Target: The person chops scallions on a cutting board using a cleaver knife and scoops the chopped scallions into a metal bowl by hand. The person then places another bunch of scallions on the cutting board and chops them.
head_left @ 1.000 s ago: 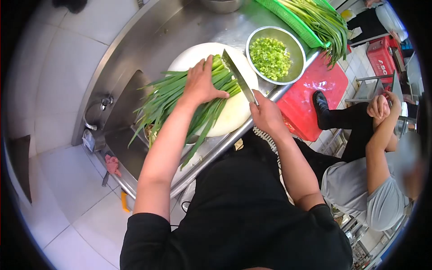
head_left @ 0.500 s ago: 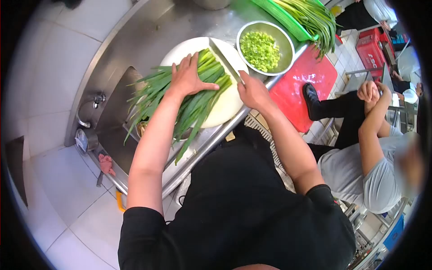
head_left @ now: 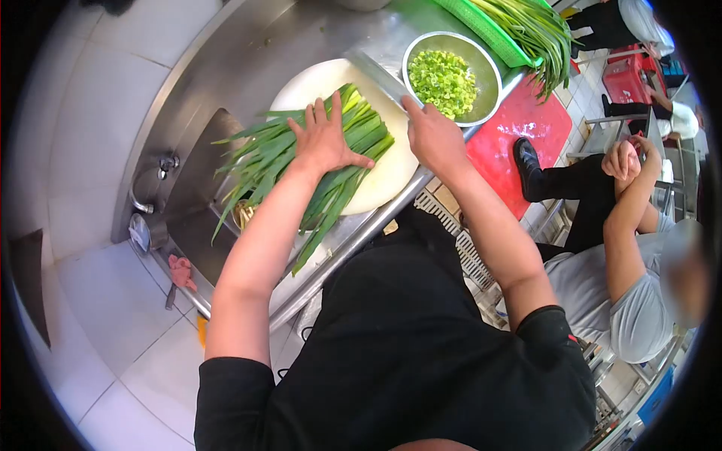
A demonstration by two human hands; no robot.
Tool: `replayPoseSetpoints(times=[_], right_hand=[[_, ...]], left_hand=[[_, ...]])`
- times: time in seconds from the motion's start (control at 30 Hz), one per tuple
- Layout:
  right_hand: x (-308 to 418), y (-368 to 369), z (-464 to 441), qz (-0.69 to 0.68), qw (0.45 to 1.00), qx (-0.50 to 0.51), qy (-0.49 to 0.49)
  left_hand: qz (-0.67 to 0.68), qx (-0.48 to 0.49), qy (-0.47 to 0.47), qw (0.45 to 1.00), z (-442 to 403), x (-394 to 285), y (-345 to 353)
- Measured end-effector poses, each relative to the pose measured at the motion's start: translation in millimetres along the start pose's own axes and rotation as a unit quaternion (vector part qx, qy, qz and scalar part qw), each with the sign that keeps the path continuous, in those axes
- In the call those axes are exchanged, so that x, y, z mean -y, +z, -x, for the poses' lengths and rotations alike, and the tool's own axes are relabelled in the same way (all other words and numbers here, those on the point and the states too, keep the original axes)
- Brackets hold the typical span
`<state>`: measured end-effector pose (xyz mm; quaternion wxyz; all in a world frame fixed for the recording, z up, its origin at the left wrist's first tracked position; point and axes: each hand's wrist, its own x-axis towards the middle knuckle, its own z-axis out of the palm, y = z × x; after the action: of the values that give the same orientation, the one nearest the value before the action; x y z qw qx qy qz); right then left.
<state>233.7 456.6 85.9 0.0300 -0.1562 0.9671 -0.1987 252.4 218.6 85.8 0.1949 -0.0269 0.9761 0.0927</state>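
A bunch of green onions [head_left: 361, 139] lies across a round white cutting board [head_left: 301, 84], its long leaves hanging over the board's near-left side. My left hand [head_left: 327, 144] rests flat on the bunch, fingers and thumb spread. In my right hand [head_left: 436, 143], closed around the handle, is a knife [head_left: 378, 78]; its broad blade sits over the board's right edge, apart from the cut ends of the onions. Just beyond the blade stands a metal bowl [head_left: 493, 69] with chopped green onions [head_left: 442, 81] in it. My right fingers hide the knife's handle.
At the back, a green basket [head_left: 481, 30] holds more long green onions [head_left: 526, 34]. The board sits on a steel sink counter [head_left: 233, 56] with a faucet [head_left: 143, 197] at left. A person [head_left: 609, 286] sits at right beside a red board [head_left: 519, 135], hands clasped.
The knife has moved right, away from the onions and closer to the bowl. My left hand's fingers have spread wider on the bunch. The whole view has shifted slightly.
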Motion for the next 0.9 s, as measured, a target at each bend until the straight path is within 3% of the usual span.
replayPoseSetpoints(times=[0.07,0.2,0.37,0.43,0.47,0.53,0.57,0.63,0.73,0.8,0.9], right_hand=[[-13.2,11.9,-14.5,0.078,0.993,-0.001,-0.085],[-26.3,37.0,-17.9,0.125,0.987,-0.018,-0.104],[-14.3,17.5,-17.5,0.12,0.987,0.076,-0.072],[8.9,0.5,-15.3,0.048,0.973,0.007,-0.227],[21.9,-0.1,-20.1,0.043,0.972,0.01,-0.229],[46.0,8.0,-34.9,0.214,0.914,0.108,-0.328],[50.8,13.1,-45.6,0.206,0.917,0.11,-0.324],[54.7,21.5,-70.6,0.266,0.872,0.173,-0.372],[58.6,21.6,-84.5,0.233,0.867,0.254,-0.36],[49.4,33.5,-92.0,0.217,0.871,0.223,-0.381],[53.0,38.0,-91.7,0.199,0.863,0.233,-0.401]], left_hand=[[0.001,-0.022,0.003,1.0,5.4,-5.2,3.3],[0.011,-0.037,-0.016,0.999,7.5,-3.7,13.0],[0.04,-0.062,-0.003,0.997,8.5,-0.2,18.0],[0.045,-0.072,0.002,0.996,8.8,1.1,18.0],[0.048,-0.082,0.011,0.995,9.9,1.5,18.2],[0.043,-0.066,0.006,0.997,10.8,-0.8,18.1],[0.039,-0.059,0.007,0.997,10.0,0.1,17.0],[0.038,-0.07,0.017,0.997,3.3,8.3,27.3],[0.06,-0.062,0.018,0.996,9.3,5.4,24.0],[0.042,-0.135,0.021,0.99,34.1,1.1,28.0],[-0.04,-0.095,0.006,0.995,73.9,8.6,29.4]])
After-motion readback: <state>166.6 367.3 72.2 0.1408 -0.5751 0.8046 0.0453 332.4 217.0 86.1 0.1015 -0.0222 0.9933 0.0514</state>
